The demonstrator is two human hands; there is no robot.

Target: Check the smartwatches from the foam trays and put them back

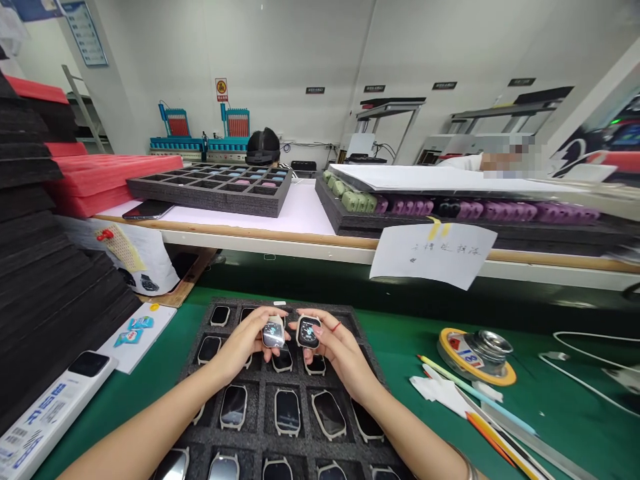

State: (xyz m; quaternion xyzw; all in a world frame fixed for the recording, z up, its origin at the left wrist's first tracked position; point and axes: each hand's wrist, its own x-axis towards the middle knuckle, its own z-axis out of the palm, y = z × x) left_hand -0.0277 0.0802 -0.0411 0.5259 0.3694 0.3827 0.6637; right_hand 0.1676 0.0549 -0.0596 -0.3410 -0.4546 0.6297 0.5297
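Observation:
My left hand [255, 337] is closed around a smartwatch [273, 335] without straps, its lit screen facing me. In my right hand [330, 343] is a second strapless smartwatch [309, 331] with a lit dial, the thumb resting at its edge. The two watches are side by side, a small gap apart. Under both hands lies a black foam tray [261, 400], its square pockets holding several pale-framed smartwatches [287, 411] with dark screens. My hands and forearms hide some of the pockets.
Tall black foam sheets [30, 267] stand at the left beside a white box [55, 413]. A tape roll [477, 357] and several pens [493, 437] lie right. On the raised shelf sit a foam tray [215, 190] and purple pieces [510, 210]; a person's hand [495, 163] is behind.

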